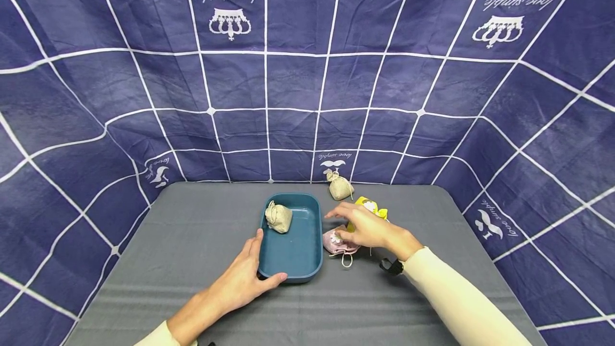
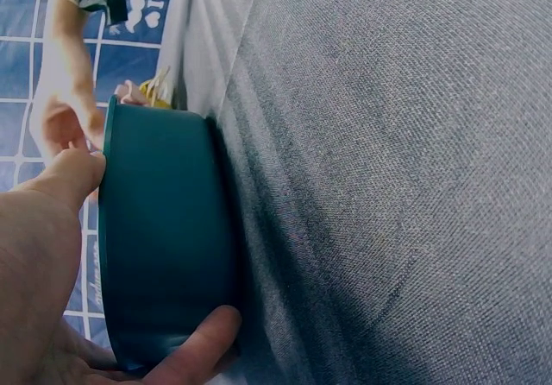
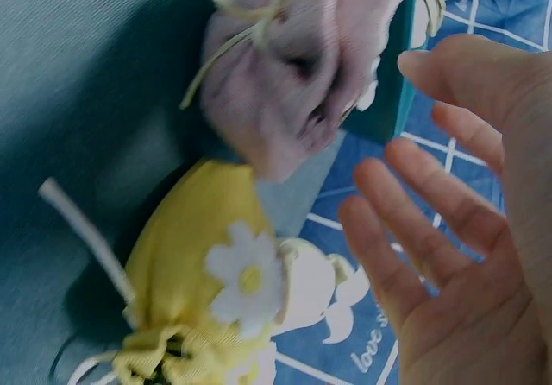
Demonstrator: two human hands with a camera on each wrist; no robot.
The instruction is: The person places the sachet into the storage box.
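A blue-teal open box (image 1: 293,255) sits on the grey table with a beige drawstring pouch (image 1: 279,217) inside, by its left wall. My left hand (image 1: 242,276) rests against the box's near left corner, thumb at the front rim and fingers along the left side. In the left wrist view the thumb (image 2: 73,173) touches the rim, and a finger lies low on the outer wall. My right hand (image 1: 367,228), fingers spread and holding nothing, is over a pink drawstring pouch (image 3: 267,74) and a yellow pouch with a white flower (image 3: 203,238), right of the box.
Another beige pouch (image 1: 340,187) stands at the back of the table (image 1: 202,234), near the wall. Blue cloth with white grid lines (image 1: 298,84) hangs behind and on both sides of the table.
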